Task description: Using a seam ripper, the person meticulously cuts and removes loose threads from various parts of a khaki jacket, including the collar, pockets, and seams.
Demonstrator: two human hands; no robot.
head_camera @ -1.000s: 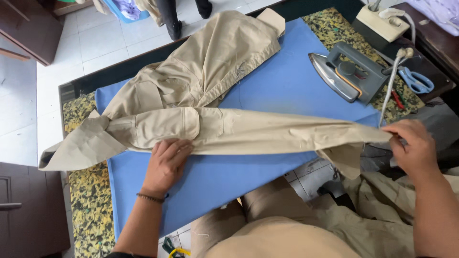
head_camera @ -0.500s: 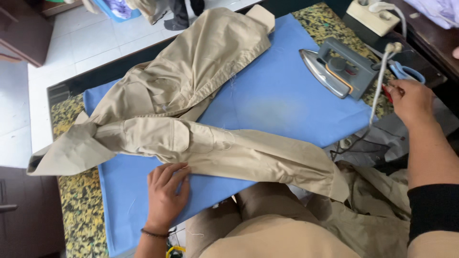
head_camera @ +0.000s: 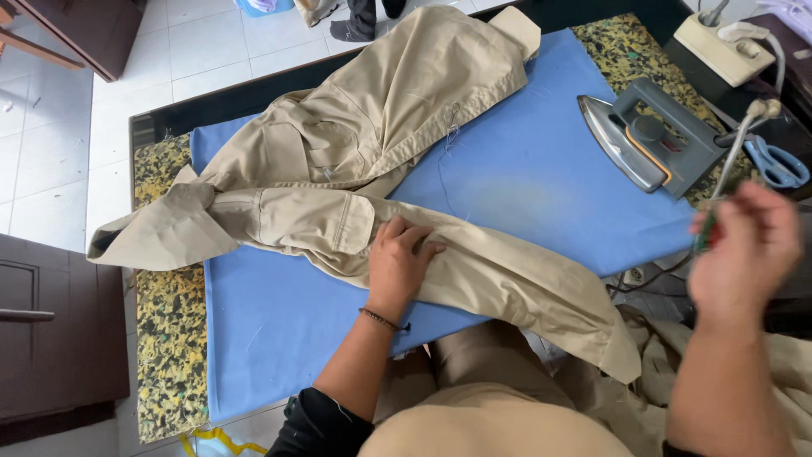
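Two hands are doing different jobs here, so keep them separate in your mind. Your left hand (head_camera: 396, 264) lies flat, palm down and fingers spread, on the beige trouser leg (head_camera: 474, 275) that runs slantwise across the blue ironing cloth (head_camera: 541, 178) covering the counter; its grip is released, pressing rather than clasping. Hold that pressure even, since the leg's lower end hangs off the near edge towards your lap and could drag the fabric askew.

Your right hand (head_camera: 744, 250) is raised at the right edge, blurred, near the thin cord support rod (head_camera: 734, 148); something small and green shows at the fingers, but I cannot tell whether the grip is clenched on it. The grey iron (head_camera: 647, 140) rests on its side on the cloth's far right corner, well apart from the trousers, with blue-handled scissors (head_camera: 776, 162) just beyond it.

The step in hand looks to be flattening the leg for pressing. Smooth outwards from the pocket flap (head_camera: 342, 224) towards the hem, line up the seams, and watch the loose threads near the waistband (head_camera: 448, 135). The other leg lies bunched behind; keep it clear of the pressing area.
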